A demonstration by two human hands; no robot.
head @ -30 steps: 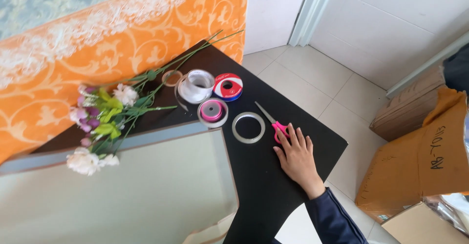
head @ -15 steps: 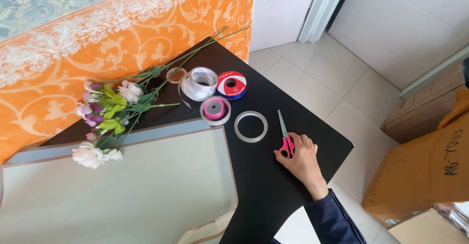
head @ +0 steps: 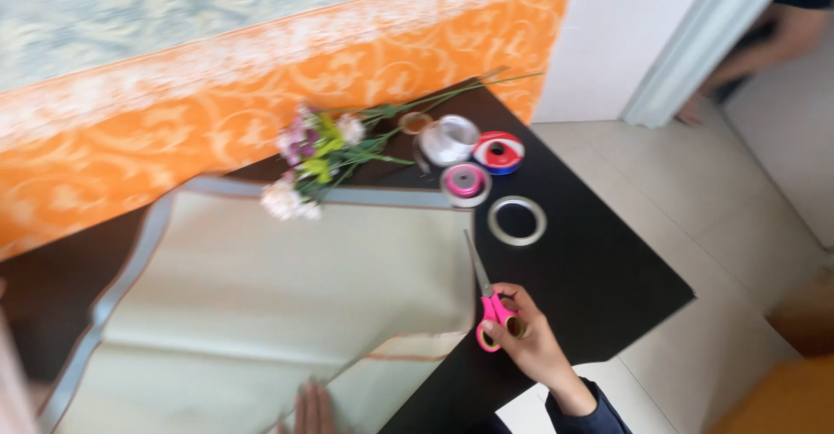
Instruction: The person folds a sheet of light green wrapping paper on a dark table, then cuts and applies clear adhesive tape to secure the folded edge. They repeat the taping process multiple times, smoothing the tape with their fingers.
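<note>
Pink-handled scissors (head: 486,299) in the right hand (head: 530,338), fingers through the loops and curled around them, blades pressed together and pointing up and away over the edge of a cream sheet (head: 287,295). Scissors low on the black table (head: 608,286), near its front right side, just right of the sheet's edge, handles lifted in the hand, blade tip near the sheet's upper right corner.

Left hand (head: 313,410) at the bottom edge of the head view, only the fingertips showing, laid flat and spread on the sheet's lower part, holding nothing.

Sheet spread wide across the table's left half, pale border along its top and left edges, lower right corner folded or curling up beside the scissors.

Beyond the sheet, a bunch of flowers (head: 317,160) lying on its side, white and purple blooms toward the left, green stems reaching right toward the table's far corner. Just right of the blooms, four spools close together: a white ribbon roll (head: 449,139), a red one (head: 499,152), a pink one (head: 466,184) nearer, and a clear tape ring (head: 517,221) lying flat, well above the scissors' handles.

Orange patterned cloth (head: 217,95) hanging behind the table. Tiled floor (head: 738,225) to the right.
</note>
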